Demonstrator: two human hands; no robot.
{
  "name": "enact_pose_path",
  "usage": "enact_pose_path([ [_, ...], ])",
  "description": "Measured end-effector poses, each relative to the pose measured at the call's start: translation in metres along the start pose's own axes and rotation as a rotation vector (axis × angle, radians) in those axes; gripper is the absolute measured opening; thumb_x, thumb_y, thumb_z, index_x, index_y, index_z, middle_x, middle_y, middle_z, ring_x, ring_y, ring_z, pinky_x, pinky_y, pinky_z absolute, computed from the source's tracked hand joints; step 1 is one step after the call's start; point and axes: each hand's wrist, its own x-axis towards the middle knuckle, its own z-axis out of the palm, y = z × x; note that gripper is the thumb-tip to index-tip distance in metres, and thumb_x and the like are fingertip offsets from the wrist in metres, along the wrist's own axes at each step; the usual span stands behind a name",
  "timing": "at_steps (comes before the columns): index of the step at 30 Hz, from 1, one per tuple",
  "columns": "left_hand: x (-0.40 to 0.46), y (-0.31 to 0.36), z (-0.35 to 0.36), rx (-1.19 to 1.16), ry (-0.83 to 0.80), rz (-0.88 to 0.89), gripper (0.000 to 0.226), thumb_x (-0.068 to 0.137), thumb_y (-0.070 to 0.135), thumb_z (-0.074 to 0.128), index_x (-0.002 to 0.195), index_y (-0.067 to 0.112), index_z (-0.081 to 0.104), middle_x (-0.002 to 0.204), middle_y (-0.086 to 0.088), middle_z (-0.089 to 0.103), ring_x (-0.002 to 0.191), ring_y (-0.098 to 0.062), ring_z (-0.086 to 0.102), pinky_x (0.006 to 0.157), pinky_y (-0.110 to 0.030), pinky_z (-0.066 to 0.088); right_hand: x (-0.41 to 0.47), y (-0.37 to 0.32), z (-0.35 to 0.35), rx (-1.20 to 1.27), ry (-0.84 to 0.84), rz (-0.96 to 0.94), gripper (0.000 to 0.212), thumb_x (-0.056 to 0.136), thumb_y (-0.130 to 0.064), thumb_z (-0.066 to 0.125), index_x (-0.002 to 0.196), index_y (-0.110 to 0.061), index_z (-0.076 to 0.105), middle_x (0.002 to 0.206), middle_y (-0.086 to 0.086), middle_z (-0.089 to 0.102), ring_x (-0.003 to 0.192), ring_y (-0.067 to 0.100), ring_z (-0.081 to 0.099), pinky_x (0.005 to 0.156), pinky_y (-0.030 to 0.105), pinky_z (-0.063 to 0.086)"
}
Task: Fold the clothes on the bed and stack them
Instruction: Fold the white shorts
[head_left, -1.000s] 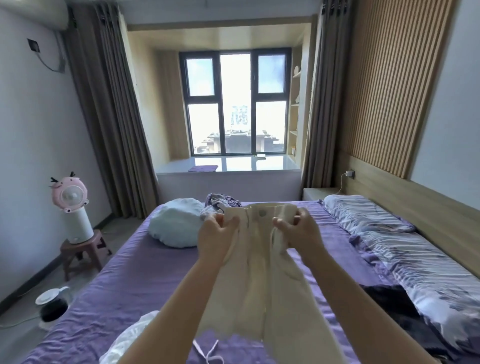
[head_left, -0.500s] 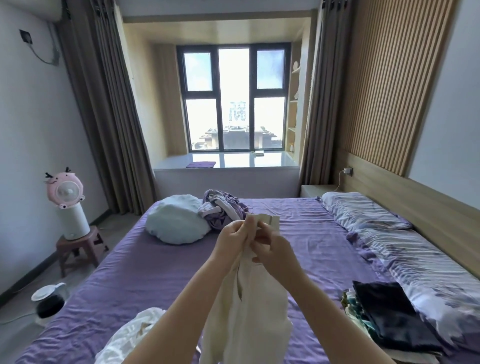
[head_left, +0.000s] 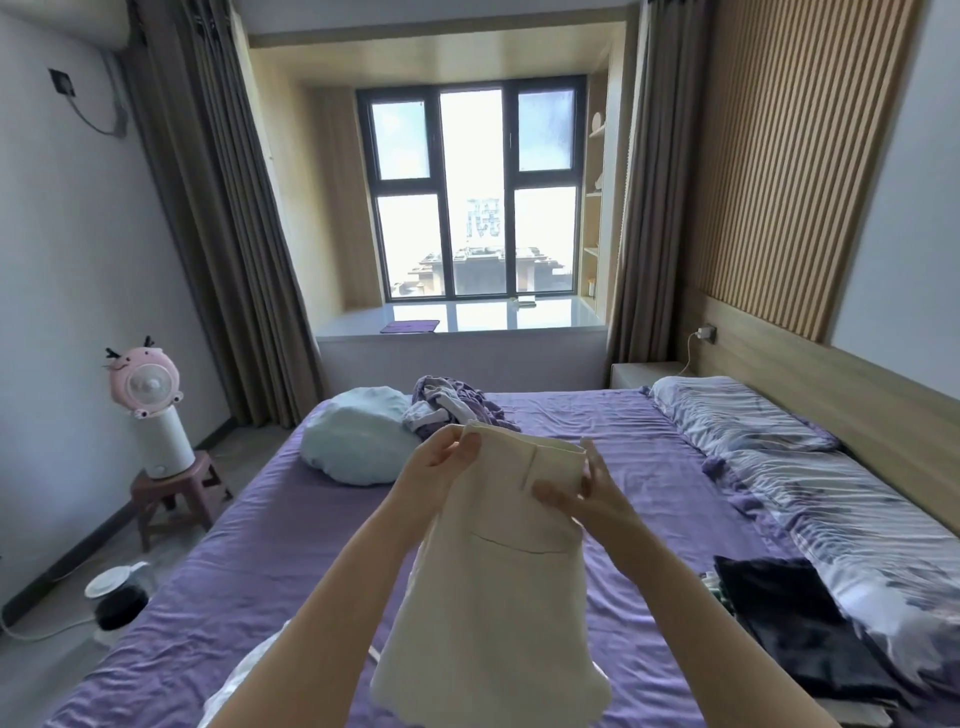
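Now cream shorts (head_left: 498, 582) halved lengthwise above bed (head_left: 291, 540); your left hand (head_left: 434, 470), right hand (head_left: 587, 499) pinch waistband; next, fold crosswise.

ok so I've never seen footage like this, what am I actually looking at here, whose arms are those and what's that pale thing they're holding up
The view comes from a camera worn on a person's head, looking forward and down, so the arms are their own. The left hand and right hand hold cream shorts up by the waistband, above a purple bed. On the bed lie a pale blue bundle, a heap of unfolded clothes, a white garment near the bottom edge, and a folded stack beside the pillows.
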Motion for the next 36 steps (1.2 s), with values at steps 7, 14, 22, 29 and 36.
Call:
enact_pose_path([
  [7, -0.006, -0.005, -0.024, 0.012, 0.112, -0.012, 0.031, 0.097, 0.025, 0.052, 0.102, -0.004, 0.06, 0.086, -0.01, 0.057, 0.08, -0.019, 0.05, 0.07, -0.029, 0.044, -0.006, 0.002, 0.002, 0.07, -0.126, -0.058, 0.06, 0.065, -0.004, 0.082, 0.119, -0.006, 0.056, 0.089, 0.007, 0.065, 0.077, 0.015, 0.061, 0.063, 0.031, 0.052],
  [14, -0.003, -0.015, -0.038, 0.211, 0.262, -0.019, 0.029, 0.097, 0.025, 0.054, 0.103, -0.003, 0.059, 0.086, -0.008, 0.056, 0.084, -0.021, 0.048, 0.068, -0.023, 0.043, -0.002, -0.012, 0.025, -0.017, -0.091, -0.102, 0.045, 0.064, -0.007, 0.083, 0.104, -0.009, 0.061, 0.062, -0.011, 0.06, 0.051, 0.005, 0.052, 0.047, 0.018, 0.042],
  [22, 0.001, 0.007, -0.002, 0.748, -0.175, 0.093, 0.076, 0.067, 0.055, 0.075, 0.135, 0.04, 0.043, 0.104, 0.022, 0.056, 0.112, -0.008, 0.053, 0.103, -0.034, 0.04, -0.001, -0.005, 0.038, -0.159, -0.125, -0.118, 0.042, 0.07, 0.002, 0.079, 0.097, -0.015, 0.052, 0.057, -0.01, 0.061, 0.041, 0.004, 0.047, 0.04, 0.019, 0.038],
  [29, 0.006, 0.0, 0.018, 0.638, -0.157, 0.09, 0.023, 0.084, 0.023, 0.072, 0.068, 0.02, 0.056, 0.055, 0.015, 0.044, 0.051, -0.002, 0.038, 0.043, -0.019, 0.038, -0.009, 0.015, 0.003, -0.264, -0.092, -0.088, 0.046, 0.069, -0.021, 0.084, 0.102, -0.024, 0.053, 0.08, -0.002, 0.068, 0.062, 0.006, 0.059, 0.056, 0.02, 0.048],
  [36, 0.017, 0.013, 0.001, 0.651, 0.013, 0.191, 0.026, 0.09, 0.023, 0.066, 0.083, 0.0, 0.058, 0.074, -0.014, 0.044, 0.064, -0.01, 0.039, 0.048, -0.017, 0.037, -0.03, 0.078, -0.051, -0.501, -0.148, 0.066, 0.023, 0.073, -0.028, 0.075, 0.088, -0.016, 0.063, 0.08, -0.001, 0.061, 0.071, 0.011, 0.056, 0.067, 0.033, 0.047],
])
